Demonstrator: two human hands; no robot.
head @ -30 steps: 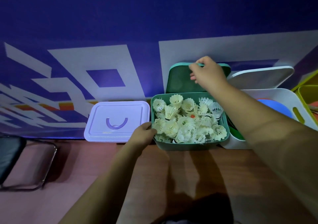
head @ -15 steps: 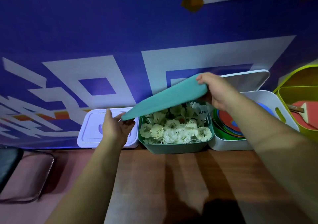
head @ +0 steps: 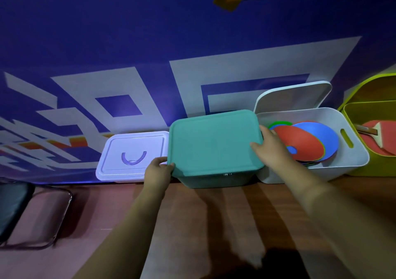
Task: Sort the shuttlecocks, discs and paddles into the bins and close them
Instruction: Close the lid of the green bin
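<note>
A teal lid [head: 212, 143] lies flat on the teal bin [head: 214, 179], hiding the shuttlecocks inside. My left hand [head: 158, 169] grips the lid's front left corner. My right hand [head: 267, 146] presses on the lid's right edge. To the right, an open white bin [head: 351, 167] holds red, blue and green discs [head: 306, 143], with its white lid [head: 293, 96] leaning against the wall behind. A yellow-green bin [head: 368, 111] at the far right holds a red paddle [head: 379, 137]. A closed pale lilac box [head: 132, 156] sits left of the teal bin.
The bins stand in a row on a wooden table [head: 214, 225] against a blue and white patterned wall [head: 150, 43]. A black chair with a metal frame [head: 32, 212] stands on the floor at the lower left.
The teal lid came off the wall, swung down over the shuttlecocks and now rests flat on the teal bin. Both hands moved with it to its edges.
</note>
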